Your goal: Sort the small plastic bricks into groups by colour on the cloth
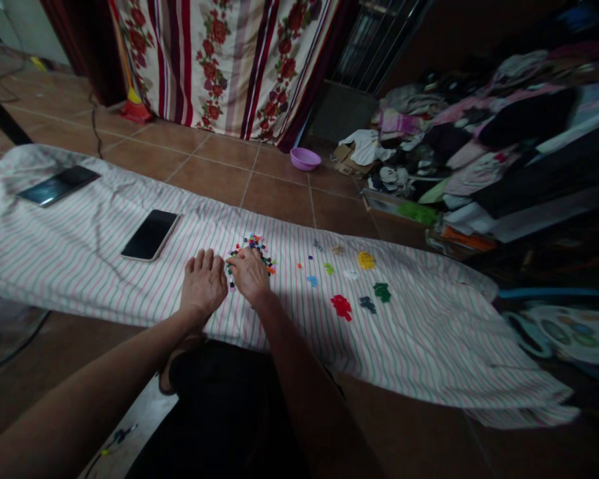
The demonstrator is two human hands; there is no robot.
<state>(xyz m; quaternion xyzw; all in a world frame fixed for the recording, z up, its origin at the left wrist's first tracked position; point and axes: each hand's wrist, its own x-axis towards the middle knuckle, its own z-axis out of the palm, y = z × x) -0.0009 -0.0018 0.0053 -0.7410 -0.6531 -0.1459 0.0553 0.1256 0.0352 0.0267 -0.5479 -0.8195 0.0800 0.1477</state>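
Observation:
A mixed heap of small coloured pieces (253, 245) lies on a striped cloth (80, 266) spread over the tiled floor. My right hand (249, 274) rests at the near edge of this heap with its fingers curled in among the pieces; what they pinch is hidden. Just to its left my left hand (203, 283) lies flat on the cloth, fingers stretched out and holding nothing. To the right are small one-colour groups: red (341, 306), dark grey-blue (367, 304), green (382, 291), yellow (365, 260), light green (328, 268) and blue (312, 281).
A black phone (150, 234) and a tablet (58, 185) lie on the cloth to the left. Beyond it are a purple bowl (305, 158), a flowered curtain (229, 66), a red dustpan (136, 110) and a heap of clothes (479, 133) at the right.

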